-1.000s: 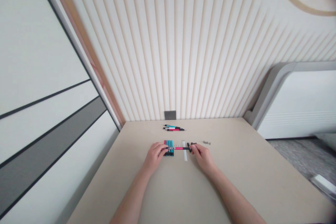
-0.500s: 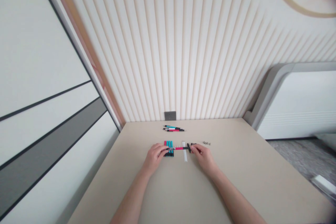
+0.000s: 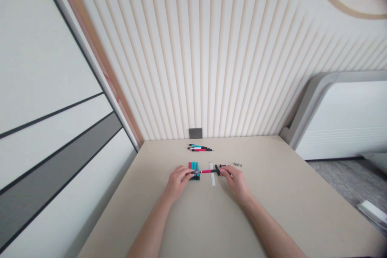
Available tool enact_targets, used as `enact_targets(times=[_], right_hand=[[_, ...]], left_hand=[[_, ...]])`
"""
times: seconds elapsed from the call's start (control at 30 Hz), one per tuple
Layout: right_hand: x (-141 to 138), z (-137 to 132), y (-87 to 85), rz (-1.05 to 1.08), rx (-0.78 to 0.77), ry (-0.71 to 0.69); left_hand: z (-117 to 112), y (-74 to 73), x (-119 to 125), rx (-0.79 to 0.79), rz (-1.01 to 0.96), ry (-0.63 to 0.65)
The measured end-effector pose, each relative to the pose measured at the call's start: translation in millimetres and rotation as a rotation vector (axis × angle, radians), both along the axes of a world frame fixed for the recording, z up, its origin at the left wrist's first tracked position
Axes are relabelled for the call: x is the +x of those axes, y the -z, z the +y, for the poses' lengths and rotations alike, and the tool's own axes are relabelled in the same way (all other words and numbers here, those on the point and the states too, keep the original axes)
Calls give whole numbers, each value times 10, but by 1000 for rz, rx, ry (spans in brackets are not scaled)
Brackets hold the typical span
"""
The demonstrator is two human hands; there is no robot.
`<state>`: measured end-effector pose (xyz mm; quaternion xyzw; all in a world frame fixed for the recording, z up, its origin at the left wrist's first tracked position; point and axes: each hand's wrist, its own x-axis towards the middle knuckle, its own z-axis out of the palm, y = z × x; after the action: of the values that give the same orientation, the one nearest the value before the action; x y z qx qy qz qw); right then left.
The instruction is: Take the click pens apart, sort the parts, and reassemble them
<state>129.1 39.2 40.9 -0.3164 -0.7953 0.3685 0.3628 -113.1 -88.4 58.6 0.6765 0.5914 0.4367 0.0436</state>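
Note:
A black and pink-red pen (image 3: 207,171) lies level between my two hands, just above the table. My left hand (image 3: 177,180) pinches its black left end between thumb and fingers. At the other end, the fingertips of my right hand (image 3: 234,178) are closed on the black tip section; the exact contact is too small to make out. Beneath the pen's left part is a row of pink and turquoise pen barrels (image 3: 194,165) with black ends. Thin white rods (image 3: 213,179) like refills lie under its right part. Small black pieces (image 3: 223,165) sit beside my right fingers, partly hidden.
Several finished-looking pens (image 3: 199,148) in turquoise, white and pink lie at the back of the beige table (image 3: 187,217). Small metallic pieces (image 3: 238,165) lie to the right. A ribbed wall with a dark socket (image 3: 195,133) rises behind; a white cabinet (image 3: 45,161) stands left.
Both hands keep the same grip. The pen has dipped very slightly, and the view has shifted a little.

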Motion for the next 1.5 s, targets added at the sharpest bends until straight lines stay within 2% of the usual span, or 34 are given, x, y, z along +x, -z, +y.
enact_targets(times=[0.3,0.6,0.73,0.93,1.13,1.27,1.5], right_hand=[[-10,14,73,31,6,11],[-17,-31,6,12,-68,10],[-18,-24,8,-24,-62,-15],[-32,-39,-1,39,-67,-17],[-27,-37,-7,-13,-129,-16],[-28,-31,3,43,-114,-9],[-31,-44,3,-11,-171,-53]], left_hand=[[-2,-30,13,14,-29,-21],[3,-29,20,20,-77,-38],[10,-18,18,20,-77,-40],[14,-1,17,24,-87,-67],[11,1,9,21,-82,-63],[15,13,4,22,-73,-68],[10,-6,14,19,-75,-61]])
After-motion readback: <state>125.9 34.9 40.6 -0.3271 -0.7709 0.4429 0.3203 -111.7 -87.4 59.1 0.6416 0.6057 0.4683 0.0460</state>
